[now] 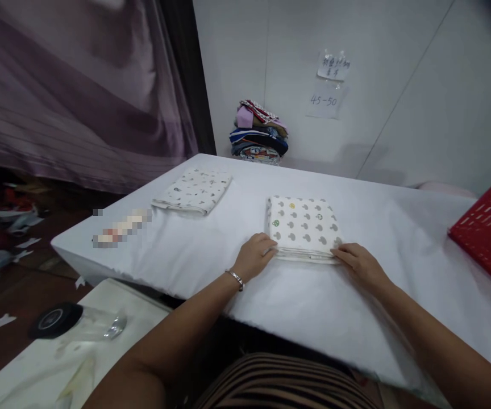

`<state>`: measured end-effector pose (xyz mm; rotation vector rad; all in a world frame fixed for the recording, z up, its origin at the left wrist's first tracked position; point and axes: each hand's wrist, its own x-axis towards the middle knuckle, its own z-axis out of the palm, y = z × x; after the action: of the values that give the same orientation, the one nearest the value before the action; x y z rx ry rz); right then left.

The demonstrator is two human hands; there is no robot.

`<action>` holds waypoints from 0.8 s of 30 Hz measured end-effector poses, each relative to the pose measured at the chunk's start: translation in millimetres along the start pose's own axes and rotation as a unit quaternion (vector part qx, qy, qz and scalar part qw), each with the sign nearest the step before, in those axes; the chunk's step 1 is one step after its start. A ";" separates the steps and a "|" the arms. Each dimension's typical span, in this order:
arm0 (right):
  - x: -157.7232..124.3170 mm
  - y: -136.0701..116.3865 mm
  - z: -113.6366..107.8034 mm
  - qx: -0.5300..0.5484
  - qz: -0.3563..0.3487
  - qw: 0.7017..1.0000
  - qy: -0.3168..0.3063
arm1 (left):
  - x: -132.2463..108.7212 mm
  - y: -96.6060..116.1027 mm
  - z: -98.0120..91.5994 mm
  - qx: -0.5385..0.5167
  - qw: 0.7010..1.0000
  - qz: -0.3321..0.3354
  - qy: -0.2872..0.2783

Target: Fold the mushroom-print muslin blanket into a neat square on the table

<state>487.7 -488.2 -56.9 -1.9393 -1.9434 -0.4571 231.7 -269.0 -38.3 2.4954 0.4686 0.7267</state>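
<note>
A folded white cloth [305, 224] printed with grey mushroom-like shapes lies flat on the white-covered table in front of me. My left hand [256, 255] pinches its near left corner, the thumb and fingers closed at the edge. At the near right corner, my right hand [358, 262] grips the layered edge in the same way. Several layers show along the near side. Farther left on the table rests a second folded white cloth [198, 190] with small scattered prints, apart from both hands.
A red plastic basket [490, 227] stands at the table's right end. Folded fabrics [259, 133] are stacked beyond the far edge, by the wall. A blurred-out item [121, 228] lies at the left. A clear container with a black lid [58, 319] lies on a lower white surface [113, 360].
</note>
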 end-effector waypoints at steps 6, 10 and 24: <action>-3.4 2.4 0.1 0.013 0.011 1.000 -0.010 | 6.2 3.8 4.4 -0.014 0.996 -0.077 -0.053; -3.1 1.5 1.9 -0.012 0.010 1.000 -0.007 | 8.8 4.8 0.5 -0.039 0.990 -0.110 -0.084; -14.3 1.0 6.9 -0.045 0.053 0.998 0.010 | -1.2 8.5 9.8 0.200 0.977 0.011 -0.077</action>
<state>488.4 -497.6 -69.7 -2.0741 -1.8257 -0.5406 237.9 -280.0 -41.3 2.9080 0.5779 0.4764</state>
